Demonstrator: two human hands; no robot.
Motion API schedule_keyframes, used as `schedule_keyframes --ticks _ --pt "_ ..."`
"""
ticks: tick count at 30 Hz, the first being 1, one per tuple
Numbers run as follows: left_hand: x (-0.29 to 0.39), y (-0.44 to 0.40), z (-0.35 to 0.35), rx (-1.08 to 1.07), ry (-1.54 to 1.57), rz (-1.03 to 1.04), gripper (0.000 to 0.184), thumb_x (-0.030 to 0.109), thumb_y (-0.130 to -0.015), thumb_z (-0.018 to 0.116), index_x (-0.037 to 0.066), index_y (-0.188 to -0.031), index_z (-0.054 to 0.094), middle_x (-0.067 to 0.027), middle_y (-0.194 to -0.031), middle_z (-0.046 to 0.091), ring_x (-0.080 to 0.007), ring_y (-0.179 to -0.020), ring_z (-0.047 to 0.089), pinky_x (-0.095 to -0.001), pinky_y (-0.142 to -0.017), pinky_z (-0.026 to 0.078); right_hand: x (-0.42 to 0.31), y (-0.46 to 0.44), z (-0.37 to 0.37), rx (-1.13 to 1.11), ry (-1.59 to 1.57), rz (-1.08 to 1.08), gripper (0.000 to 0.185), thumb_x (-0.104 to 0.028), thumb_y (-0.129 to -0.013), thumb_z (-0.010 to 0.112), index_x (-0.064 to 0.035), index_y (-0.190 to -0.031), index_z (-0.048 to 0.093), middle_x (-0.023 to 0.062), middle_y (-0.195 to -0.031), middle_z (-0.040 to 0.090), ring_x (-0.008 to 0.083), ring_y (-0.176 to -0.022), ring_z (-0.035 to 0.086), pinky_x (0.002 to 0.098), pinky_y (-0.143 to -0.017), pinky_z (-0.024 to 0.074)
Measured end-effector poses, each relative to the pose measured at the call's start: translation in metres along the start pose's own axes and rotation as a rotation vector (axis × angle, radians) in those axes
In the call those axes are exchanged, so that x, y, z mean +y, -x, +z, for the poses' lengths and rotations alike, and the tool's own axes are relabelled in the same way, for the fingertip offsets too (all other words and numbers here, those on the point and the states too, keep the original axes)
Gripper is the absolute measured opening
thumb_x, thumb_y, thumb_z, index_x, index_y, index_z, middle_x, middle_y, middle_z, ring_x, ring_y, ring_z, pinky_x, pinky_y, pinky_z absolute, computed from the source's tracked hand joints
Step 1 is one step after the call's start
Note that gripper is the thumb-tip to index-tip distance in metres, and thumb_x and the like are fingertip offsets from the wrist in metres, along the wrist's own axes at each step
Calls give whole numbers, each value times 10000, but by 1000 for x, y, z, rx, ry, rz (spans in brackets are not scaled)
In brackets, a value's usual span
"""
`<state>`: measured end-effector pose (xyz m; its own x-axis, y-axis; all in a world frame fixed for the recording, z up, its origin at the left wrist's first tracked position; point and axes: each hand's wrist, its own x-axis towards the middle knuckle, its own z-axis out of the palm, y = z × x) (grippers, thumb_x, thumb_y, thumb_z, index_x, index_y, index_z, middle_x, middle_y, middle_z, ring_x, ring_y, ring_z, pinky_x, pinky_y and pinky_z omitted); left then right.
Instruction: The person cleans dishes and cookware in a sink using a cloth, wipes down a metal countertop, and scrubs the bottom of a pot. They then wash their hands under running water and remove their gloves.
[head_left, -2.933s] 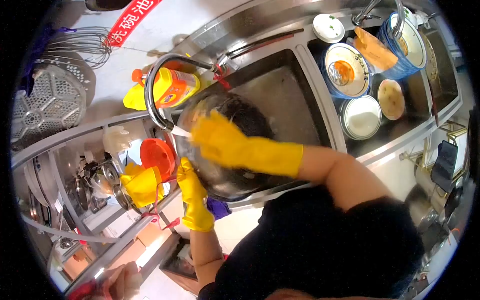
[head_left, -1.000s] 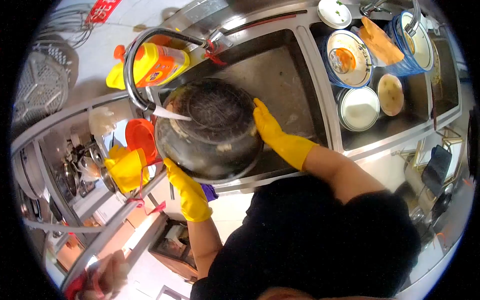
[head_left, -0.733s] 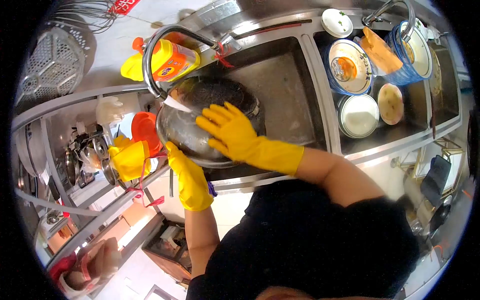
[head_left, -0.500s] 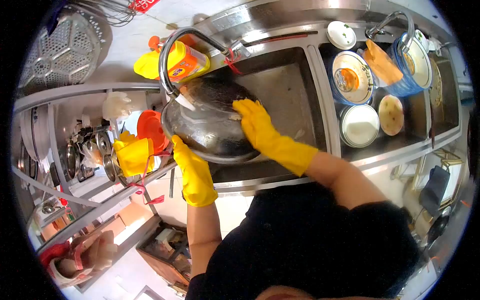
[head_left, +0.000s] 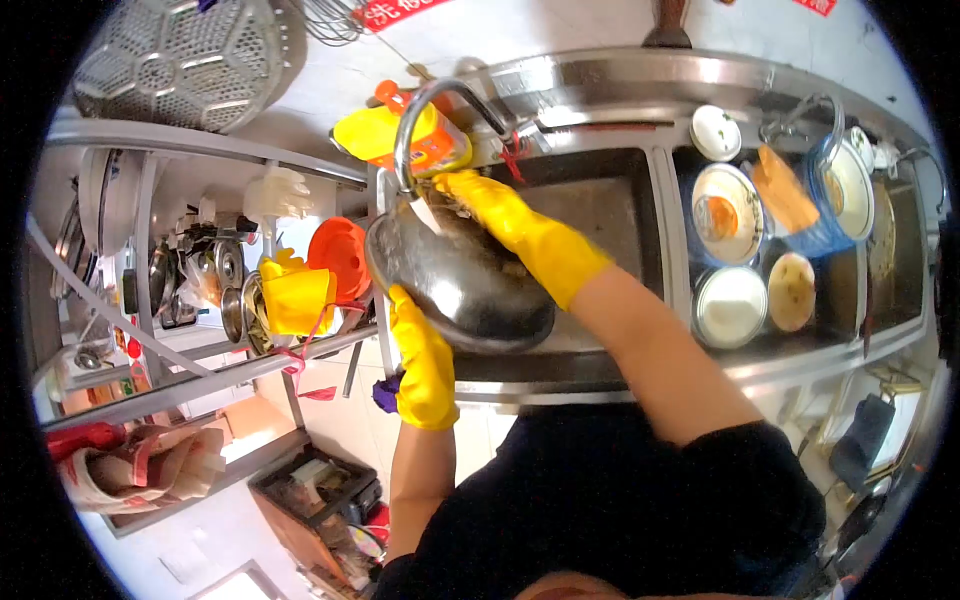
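Observation:
A dark, wet wok (head_left: 480, 295) is tilted in the left sink basin (head_left: 610, 220), its underside apparently facing up. My left hand (head_left: 422, 365), in a yellow rubber glove, is closed on the wok's near-left rim. Also gloved in yellow, my right hand (head_left: 492, 208) presses on the wok's far side, close to the faucet (head_left: 405, 140). Its fingers are bent over something brownish that I cannot make out. The faucet's white spout end hangs just over the wok. Behind it lies a yellow and orange detergent bottle (head_left: 385, 140).
Bowls (head_left: 722, 215), a stack of white plates (head_left: 730, 308) and a tan round dish (head_left: 792, 290) fill the middle basin. To the left stands a metal rack (head_left: 210, 155) with pans, an orange-red basin (head_left: 338, 262) and a hanging yellow cloth or glove (head_left: 298, 300).
My right hand has slid from the wok's right side to its far left, near the faucet. The wok has turned slightly under my left hand, and the view has shifted.

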<state>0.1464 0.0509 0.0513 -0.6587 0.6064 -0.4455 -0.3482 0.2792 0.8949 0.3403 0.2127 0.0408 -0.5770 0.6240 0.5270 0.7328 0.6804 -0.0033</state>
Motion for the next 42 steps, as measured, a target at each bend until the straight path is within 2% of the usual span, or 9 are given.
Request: schedule_keyframes --ticks 3,6,9,11,13,21,26,33,42 --pt "9 11 -11 37 -13 -29 606 476 -997 513 25 -1401 503 -99 -1358 547 -228 -1185 522 -328 -1010 424 16 23 3 109 1346 -318 514 -367 -979 505 -78 -1403 475 98 -1502 441 243 -1386 396 434 -1132 333" --pt "42 93 21 -62 98 147 351 394 -1006 560 79 -1149 617 -25 -935 620 -114 -799 549 -246 -667 459 4 22 -58 60 1857 -585 660 -535 -982 394 -86 -1465 397 117 -1533 389 281 -1433 317 510 -1167 254" --pt "39 93 13 19 -63 100 360 332 -992 578 54 -1221 576 -40 -1000 616 -151 -846 561 -274 -721 457 -11 13 -89 -69 2786 -1087 796 -676 -966 234 -89 -1485 374 156 -1545 359 330 -1447 286 558 -1172 204" --pt "39 96 15 24 -209 161 261 315 -982 602 82 -1100 588 14 -844 554 -96 -702 492 -249 -586 379 -11 36 -50 -18 3591 -876 795 -674 -969 224 -86 -1482 376 159 -1546 358 331 -1446 291 554 -1173 201" --pt "40 104 23 35 -390 209 205 261 -967 620 60 -1000 602 1 -714 533 -111 -599 469 -277 -510 365 3 37 -67 -191 2522 -973 782 -661 -979 206 -82 -1477 377 156 -1547 364 336 -1448 294 538 -1180 190" --pt "-26 90 47 -218 -1159 921 256 282 -943 594 47 -1037 634 -205 -923 674 -435 -839 639 -496 -735 507 51 124 -97 -628 2827 -1478 665 -511 -969 511 -33 -1426 442 182 -1413 492 340 -1330 451 502 -1142 326" --pt "-62 135 76 -641 -1443 733 215 284 -909 567 98 -993 632 -174 -916 683 -408 -828 660 -523 -709 509 65 169 -110 -774 2971 -1416 612 -421 -973 559 -7 -1409 444 172 -1340 518 318 -1258 497 483 -1143 339" --pt "-96 122 61 -980 -1234 817 325 343 -924 570 71 -1078 662 -196 -1023 677 -394 -962 644 -478 -811 510 55 168 -129 -837 2639 -1764 500 -372 -1003 506 11 -1323 534 176 -1291 576 307 -1227 535 479 -1114 387" --pt "-3 42 -1 -518 -615 652 182 184 -989 561 37 -1054 647 -130 -1001 688 -275 -942 650 -348 -853 504 5 116 -114 -658 2694 -1761 430 -376 -978 562 -14 -1190 652 150 -1129 685 301 -1071 636 445 -976 514"
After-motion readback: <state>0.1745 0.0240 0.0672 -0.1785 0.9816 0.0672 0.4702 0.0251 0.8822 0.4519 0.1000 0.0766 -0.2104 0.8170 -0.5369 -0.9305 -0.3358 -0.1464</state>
